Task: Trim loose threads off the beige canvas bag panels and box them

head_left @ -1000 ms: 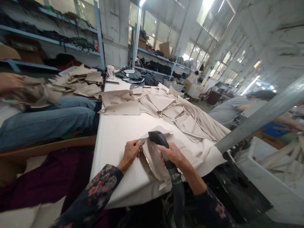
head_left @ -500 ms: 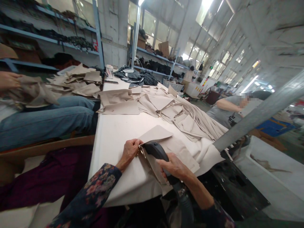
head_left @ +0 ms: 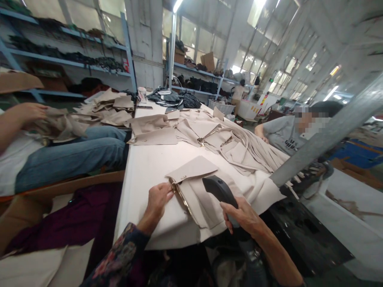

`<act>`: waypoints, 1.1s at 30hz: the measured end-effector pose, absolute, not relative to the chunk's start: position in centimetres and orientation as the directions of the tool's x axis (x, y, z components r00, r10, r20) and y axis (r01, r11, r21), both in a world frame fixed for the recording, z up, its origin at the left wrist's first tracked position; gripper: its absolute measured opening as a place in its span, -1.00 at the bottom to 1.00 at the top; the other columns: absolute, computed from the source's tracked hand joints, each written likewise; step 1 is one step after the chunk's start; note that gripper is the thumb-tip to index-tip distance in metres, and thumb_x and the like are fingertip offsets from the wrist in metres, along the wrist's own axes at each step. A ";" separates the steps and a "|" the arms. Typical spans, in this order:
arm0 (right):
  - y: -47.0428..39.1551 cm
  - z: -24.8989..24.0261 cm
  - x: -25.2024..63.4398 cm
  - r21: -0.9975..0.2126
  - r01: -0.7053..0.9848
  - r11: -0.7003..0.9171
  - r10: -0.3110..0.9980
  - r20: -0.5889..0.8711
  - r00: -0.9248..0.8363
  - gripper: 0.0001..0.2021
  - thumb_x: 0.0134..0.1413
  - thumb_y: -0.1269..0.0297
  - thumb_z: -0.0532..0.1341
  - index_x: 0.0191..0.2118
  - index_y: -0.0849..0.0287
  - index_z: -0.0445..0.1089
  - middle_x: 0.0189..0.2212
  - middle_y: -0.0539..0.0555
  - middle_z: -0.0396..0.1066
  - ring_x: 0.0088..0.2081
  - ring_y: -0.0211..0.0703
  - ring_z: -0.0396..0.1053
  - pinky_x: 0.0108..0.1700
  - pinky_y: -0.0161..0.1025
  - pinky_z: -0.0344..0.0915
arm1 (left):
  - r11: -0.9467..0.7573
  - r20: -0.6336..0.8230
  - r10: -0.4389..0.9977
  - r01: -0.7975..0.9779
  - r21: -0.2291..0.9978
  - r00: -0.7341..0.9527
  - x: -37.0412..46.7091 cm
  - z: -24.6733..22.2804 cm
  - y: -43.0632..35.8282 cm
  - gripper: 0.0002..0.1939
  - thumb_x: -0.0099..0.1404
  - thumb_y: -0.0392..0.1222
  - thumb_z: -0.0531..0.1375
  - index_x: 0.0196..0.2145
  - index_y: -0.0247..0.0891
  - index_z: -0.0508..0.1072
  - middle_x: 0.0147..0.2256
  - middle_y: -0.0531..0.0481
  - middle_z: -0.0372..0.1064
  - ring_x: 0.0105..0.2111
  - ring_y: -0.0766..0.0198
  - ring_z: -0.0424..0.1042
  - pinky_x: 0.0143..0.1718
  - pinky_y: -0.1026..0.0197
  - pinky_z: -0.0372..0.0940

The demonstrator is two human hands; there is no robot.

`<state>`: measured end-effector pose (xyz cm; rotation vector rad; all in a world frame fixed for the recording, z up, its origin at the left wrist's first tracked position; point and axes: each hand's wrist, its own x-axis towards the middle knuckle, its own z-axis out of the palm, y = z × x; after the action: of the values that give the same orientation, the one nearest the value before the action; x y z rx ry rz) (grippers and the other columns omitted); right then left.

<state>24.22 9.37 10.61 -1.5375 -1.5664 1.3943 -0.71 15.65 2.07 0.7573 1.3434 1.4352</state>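
Observation:
My left hand (head_left: 158, 205) pinches the left corner of a beige fabric piece (head_left: 206, 199) at the end of its gold-coloured metal strip (head_left: 186, 202). The piece lies on the white table (head_left: 146, 163) near its front edge, its upper flap (head_left: 193, 168) folded out flat. My right hand (head_left: 243, 217) is wrapped round the handle of a black handheld tool (head_left: 220, 190). The tool's head is over the right part of the fabric, apart from my left hand.
Beige pieces (head_left: 206, 133) are heaped beyond, near dark bundles (head_left: 176, 97). A slanted metal post (head_left: 326, 131) stands right, beside a white bin (head_left: 356, 199). One person in jeans (head_left: 72, 155) sits left; another person (head_left: 284, 127) is at right. A box holds purple cloth (head_left: 68, 215).
My right hand has drawn the black tool right, away from the strip's end and my left hand. My left hand has shifted slightly left and down. The metal strip shows more fully.

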 end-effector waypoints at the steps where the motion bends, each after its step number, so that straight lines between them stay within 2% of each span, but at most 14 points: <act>1: 9.1 10.3 24.6 -0.905 0.382 -0.188 0.938 -0.281 -0.203 -0.67 0.08 0.07 0.10 -0.55 0.21 0.23 -0.75 -0.07 0.23 -0.73 -0.35 0.20 -0.68 -0.42 0.17 | 0.135 -0.217 0.935 -0.285 0.949 -0.281 -0.7 2.4 15.7 -0.83 0.01 -0.14 0.20 -0.51 -0.31 0.33 -0.46 -0.14 0.44 -0.32 0.08 0.47 -0.28 0.06 0.35; 4: 8.3 9.9 25.8 -0.906 0.378 -0.189 0.943 -0.276 -0.188 -0.67 0.09 0.06 0.09 -0.54 0.21 0.25 -0.74 -0.06 0.25 -0.71 -0.33 0.22 -0.66 -0.40 0.19 | 0.270 -0.351 0.911 -0.331 0.904 -0.216 -1.2 3.1 16.6 -0.85 0.05 -0.21 0.21 -0.50 -0.36 0.32 -0.49 -0.20 0.44 -0.46 0.14 0.48 -0.45 0.16 0.37; 8: 6.6 10.8 27.6 -0.904 0.395 -0.163 0.949 -0.252 -0.187 -0.66 0.10 0.06 0.08 -0.54 0.20 0.25 -0.72 -0.05 0.24 -0.69 -0.32 0.23 -0.62 -0.38 0.22 | 0.446 -0.494 0.860 -0.278 0.851 -0.131 -2.3 3.2 18.8 -0.79 0.03 -0.18 0.26 -0.54 -0.40 0.34 -0.57 -0.23 0.41 -0.61 0.16 0.44 -0.68 0.28 0.26; 11: 4.5 11.7 28.7 -0.880 0.449 -0.156 0.932 -0.282 -0.229 -0.66 0.13 0.10 0.07 -0.56 0.20 0.23 -0.72 -0.06 0.23 -0.67 -0.32 0.23 -0.60 -0.38 0.20 | 0.523 -0.546 0.837 -0.227 0.822 -0.047 -2.2 3.1 20.0 -0.75 -0.06 -0.18 0.32 -0.54 -0.43 0.39 -0.58 -0.25 0.41 -0.62 0.10 0.44 -0.71 0.24 0.28; 15: 0.7 11.7 29.3 -0.833 0.534 -0.146 0.905 -0.330 -0.268 -0.76 0.13 0.19 0.07 -0.48 0.21 0.23 -0.69 -0.08 0.25 -0.64 -0.33 0.22 -0.56 -0.39 0.18 | 0.540 -0.550 0.835 -0.198 0.818 0.007 -1.2 3.5 20.6 -0.79 -0.10 -0.26 0.33 -0.51 -0.45 0.42 -0.56 -0.26 0.43 -0.58 0.08 0.46 -0.60 0.15 0.39; 20: -3.0 10.9 28.1 -0.765 0.597 -0.242 0.839 -0.473 -0.267 -0.88 0.08 0.25 0.11 -0.33 0.20 0.23 -0.61 -0.10 0.23 -0.61 -0.35 0.21 -0.56 -0.43 0.15 | 0.545 -0.554 0.832 -0.198 0.815 0.010 -0.7 3.0 20.7 -0.84 -0.05 -0.29 0.29 -0.51 -0.42 0.41 -0.58 -0.22 0.42 -0.58 0.08 0.45 -0.60 0.12 0.41; 27: -2.6 9.9 24.9 -0.715 0.675 -0.185 0.839 -0.472 -0.270 -0.77 0.01 0.14 0.17 -0.31 0.22 0.26 -0.49 -0.05 0.25 -0.54 -0.34 0.24 -0.53 -0.43 0.12 | 0.491 -0.502 0.865 -0.221 0.843 0.007 0.5 2.8 20.1 -0.82 -0.04 -0.26 0.30 -0.47 -0.33 0.36 -0.58 -0.07 0.39 -0.62 0.18 0.43 -0.59 0.14 0.40; 33: -2.7 9.1 23.8 -0.738 0.660 -0.139 0.838 -0.443 -0.319 -0.70 -0.09 0.09 0.24 -0.28 0.19 0.32 -0.47 -0.02 0.31 -0.46 -0.26 0.26 -0.48 -0.41 0.14 | 0.445 -0.466 0.884 -0.248 0.861 -0.033 1.5 2.4 20.9 -0.82 -0.09 -0.35 0.29 -0.59 -0.32 0.31 -0.69 0.04 0.29 -0.71 0.28 0.32 -0.67 0.21 0.32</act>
<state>23.76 -2.67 9.15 -1.7119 -1.9306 1.4481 1.47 20.89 2.36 0.6442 1.2891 1.0168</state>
